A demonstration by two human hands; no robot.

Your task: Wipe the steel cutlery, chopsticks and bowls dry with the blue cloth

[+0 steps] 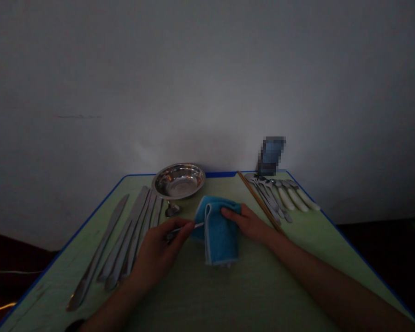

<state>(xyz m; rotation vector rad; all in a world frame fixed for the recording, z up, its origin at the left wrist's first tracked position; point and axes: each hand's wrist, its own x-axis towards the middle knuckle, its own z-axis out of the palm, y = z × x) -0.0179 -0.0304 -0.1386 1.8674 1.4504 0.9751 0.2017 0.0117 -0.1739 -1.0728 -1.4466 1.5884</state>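
My left hand (159, 249) is closed around a thin metal utensil (199, 225), whose far end goes into a blue cloth (223, 237). The fold of the cloth hides that end, so I cannot tell the utensil's kind. Fingers and thumb of my right hand (251, 222) pinch the cloth from the right side. White edging runs along the cloth, and its lower part hangs down over the middle of the table. Just beyond my left hand lies a small metal ladle (173, 210).
A shiny metal bowl (178, 182) stands at the back of the green table (207, 299). Several table knives (100, 249) lie at left. On the right are wooden chopsticks (257, 198), metal cutlery (271, 200) and pale-handled pieces (299, 198). A pixelated screen (271, 154) leans by the wall.
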